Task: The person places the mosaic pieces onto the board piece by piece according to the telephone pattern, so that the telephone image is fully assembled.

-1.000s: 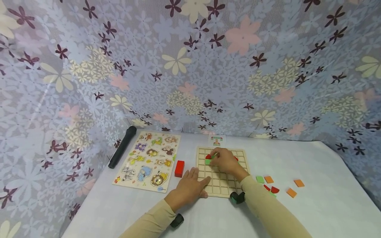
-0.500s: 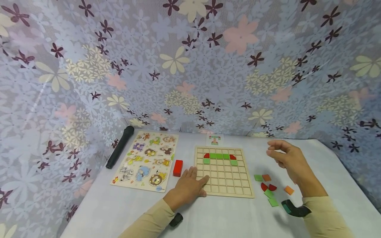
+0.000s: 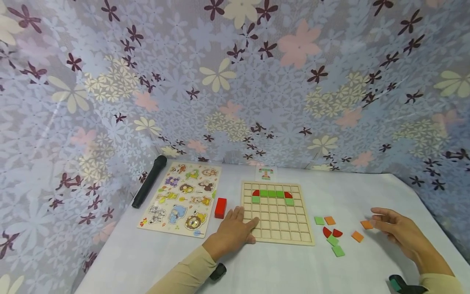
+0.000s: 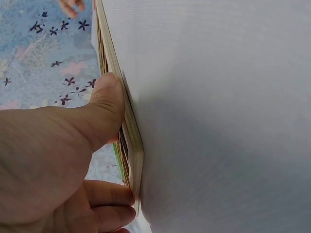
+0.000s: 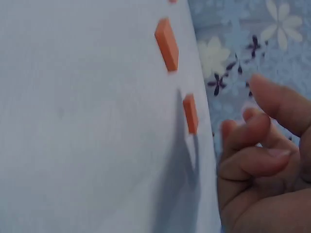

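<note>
My left hand (image 3: 232,232) lies spread over the front-left corner of a wooden grid board (image 3: 273,243). In the left wrist view, its thumb (image 4: 108,92) and fingertips press along the board's edge. On the board, several green square tiles (image 3: 271,193) form a row with a red quarter-round tile (image 3: 256,192) at one end and its match at the other. Far to the right my right hand (image 3: 398,230) hovers, fingers loosely bent and holding nothing. Its fingertips are right by an orange square tile (image 3: 366,225); the right wrist view shows a gap between fingers and tile (image 5: 191,114).
Loose green, red and orange tiles (image 3: 358,236) lie right of the board. A printed pattern card (image 3: 266,174) sits behind it. To the left are a red block (image 3: 220,208), an animal puzzle board (image 3: 176,232) and a black microphone (image 3: 149,181). A flowered cloth (image 3: 235,81) rises behind.
The right hand let go of a green tile in the row on the board, then moved right and down to the orange tile. The left hand stays in place.
</note>
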Demonstrator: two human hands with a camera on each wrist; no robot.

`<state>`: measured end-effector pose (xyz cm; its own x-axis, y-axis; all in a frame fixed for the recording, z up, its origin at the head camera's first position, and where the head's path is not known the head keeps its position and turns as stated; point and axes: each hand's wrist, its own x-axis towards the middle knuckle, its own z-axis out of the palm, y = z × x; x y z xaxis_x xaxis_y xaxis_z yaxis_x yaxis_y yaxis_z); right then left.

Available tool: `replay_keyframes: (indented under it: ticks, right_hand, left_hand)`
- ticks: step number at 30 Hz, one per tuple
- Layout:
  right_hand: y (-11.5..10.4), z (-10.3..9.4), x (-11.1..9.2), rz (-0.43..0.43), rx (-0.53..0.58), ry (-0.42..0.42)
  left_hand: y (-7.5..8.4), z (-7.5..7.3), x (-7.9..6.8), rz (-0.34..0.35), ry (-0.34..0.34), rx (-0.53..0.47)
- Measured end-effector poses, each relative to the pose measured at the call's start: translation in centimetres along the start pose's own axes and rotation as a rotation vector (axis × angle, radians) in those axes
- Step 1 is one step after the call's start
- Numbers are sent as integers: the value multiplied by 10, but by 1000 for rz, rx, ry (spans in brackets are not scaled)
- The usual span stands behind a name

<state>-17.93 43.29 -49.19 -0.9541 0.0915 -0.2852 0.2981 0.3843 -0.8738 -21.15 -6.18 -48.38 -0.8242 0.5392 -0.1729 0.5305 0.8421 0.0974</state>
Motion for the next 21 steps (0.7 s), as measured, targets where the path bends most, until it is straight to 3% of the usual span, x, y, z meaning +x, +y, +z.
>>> replay_keyframes:
  ticks: [4, 11, 21]
  right_hand:
    - [7, -6, 2, 48, -56, -47]
    - [5, 0, 7, 84, -198, -7]
    - [8, 7, 18, 35, -368, 38]
  left_hand:
    - [1, -1, -1, 2, 1, 8]
    - [1, -1, 0, 8, 2, 10]
    - [0, 1, 1, 3, -1, -9]
